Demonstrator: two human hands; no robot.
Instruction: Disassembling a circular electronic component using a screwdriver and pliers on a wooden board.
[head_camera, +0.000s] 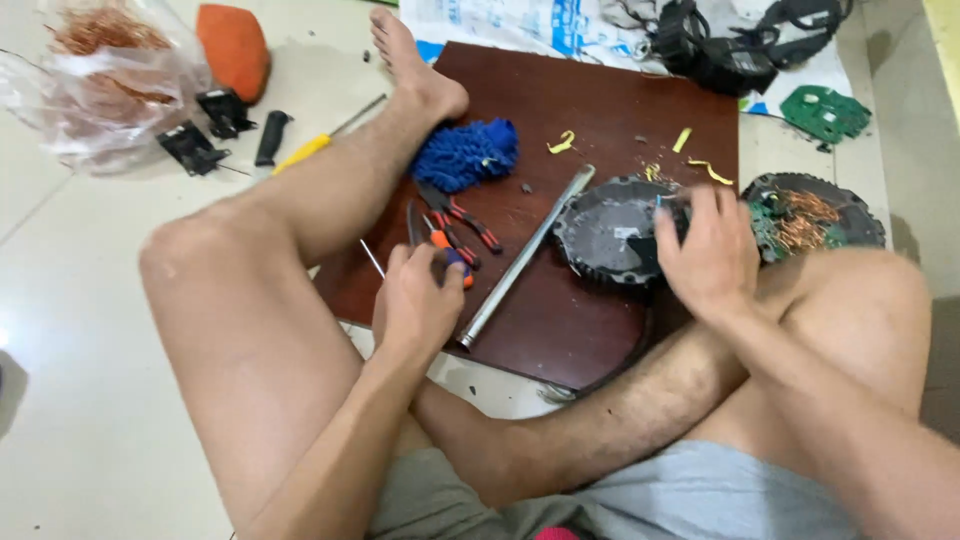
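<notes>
A round black motor housing (612, 232), ribbed around its rim and dull on its flat face, is seen lying on the right part of a dark reddish wooden board (560, 110). The right hand (708, 248) is laid over the housing's right edge, fingers curled down and clamped on the rim. The left hand (418, 300) is closed around a thin tool (448, 264) with an orange and blue handle, a slim metal shaft being seen to stick out on its left. The two hands are held well apart.

Between them a long, smooth grey metal tube (527, 256) is laid diagonally on the board. Just beyond the left hand, red-handled pliers (462, 220) are set, and further off a fuzzy blue chenille cloth (466, 153) is bunched beside the person's bare foot. Curled yellow plastic scraps (700, 165) are scattered over the far part of the board.

To the right of the housing, a second round black part (812, 212) holding copper wire windings and green circuit board is placed on the tiled floor. At far left, a clear plastic bag of tangled copper wire (100, 70) is found, with an orange pad (234, 48) and a yellow-handled screwdriver (312, 146) near it.
</notes>
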